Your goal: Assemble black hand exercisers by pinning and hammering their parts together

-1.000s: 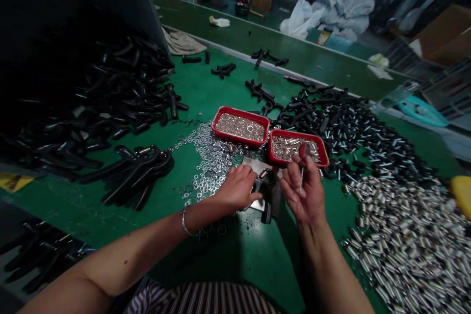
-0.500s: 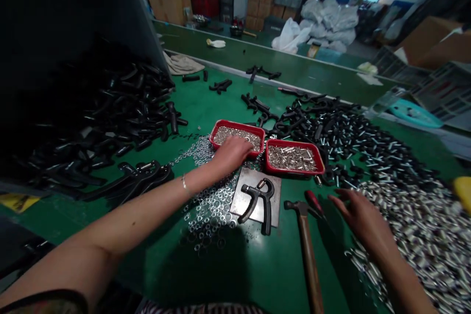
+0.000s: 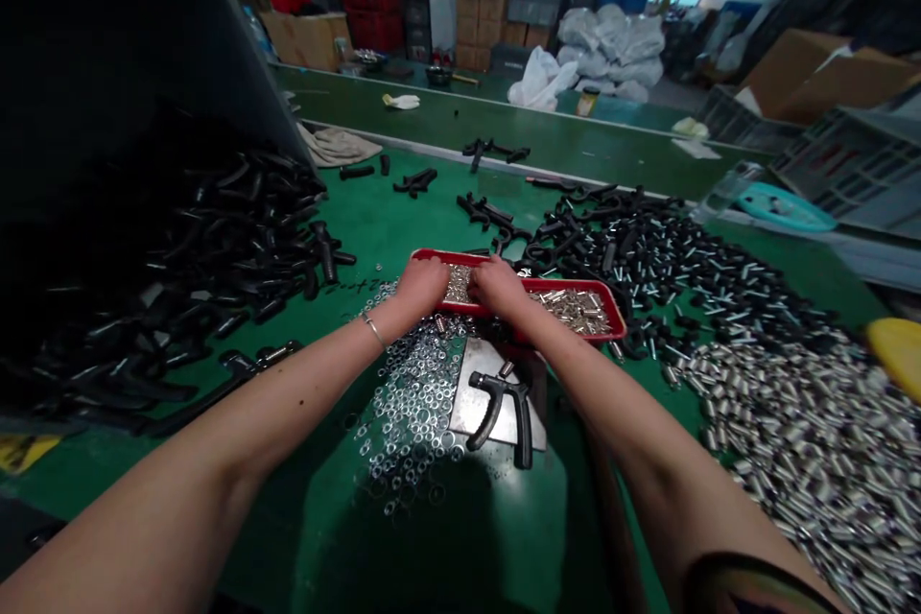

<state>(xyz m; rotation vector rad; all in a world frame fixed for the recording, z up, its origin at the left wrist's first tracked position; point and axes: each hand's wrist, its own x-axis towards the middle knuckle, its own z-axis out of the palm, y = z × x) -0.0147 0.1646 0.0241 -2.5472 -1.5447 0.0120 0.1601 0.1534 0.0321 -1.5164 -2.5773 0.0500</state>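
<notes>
Both of my hands are at the left red tray (image 3: 464, 308), which holds small metallic pieces (image 3: 459, 282). My left hand (image 3: 424, 285) is closed at the tray's left end, fingertips hidden. My right hand (image 3: 498, 287) reaches in from the right with curled fingers; what they pinch, if anything, is too small to tell. A black hand grip exerciser (image 3: 523, 424) lies on a metal plate (image 3: 471, 408) below the hands. Loose metal rings (image 3: 417, 403) spread beside the plate, partly under my left forearm.
A second red tray (image 3: 617, 312) holds small metal pins. Black handles (image 3: 251, 201) spill from a grey bin at left. Black parts with metal pins (image 3: 691, 259) and silver cylinders (image 3: 813, 441) are heaped at right. My right forearm partly covers a wooden-handled hammer (image 3: 611, 518).
My right hand has moved left from beside the silver cylinders into the left tray. My left hand has shifted from the tray's right part to its left end. The view has tilted slightly.
</notes>
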